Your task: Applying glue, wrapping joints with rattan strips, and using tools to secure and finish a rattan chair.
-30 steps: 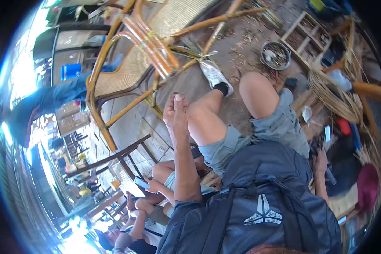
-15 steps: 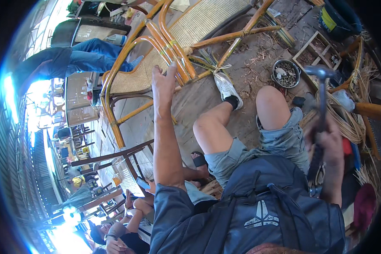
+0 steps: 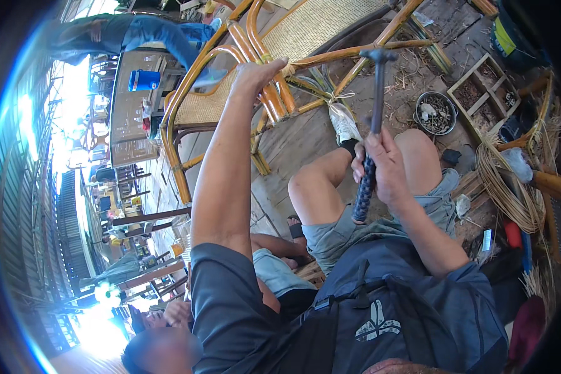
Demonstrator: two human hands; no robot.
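Observation:
My left hand (image 3: 255, 78) grips the bundled poles of a glossy brown rattan chair frame (image 3: 273, 107), fingers curled over the top. The frame has a woven cane panel (image 3: 330, 25) and lies tilted in front of me. My right hand (image 3: 385, 167) is closed around the dark wrapped handle of a hammer (image 3: 378, 93). The hammer stands nearly upright above my knees, its head up and apart from the poles. A pale tie binds the poles at a joint just above my white shoe (image 3: 344, 124).
Right of my knee stand a metal bowl (image 3: 453, 115) of small pieces and a divided wooden tray (image 3: 466, 73). Coiled cane strips (image 3: 508, 193) and a dark bucket (image 3: 511, 47) lie farther right. At left, a person in jeans (image 3: 159, 37) passes a blue cooler (image 3: 144, 80); others sit nearby.
My right hand has swung the hammer from the far right toward the middle. My left hand has moved from beside the poles to gripping over them. The person in jeans has moved farther back.

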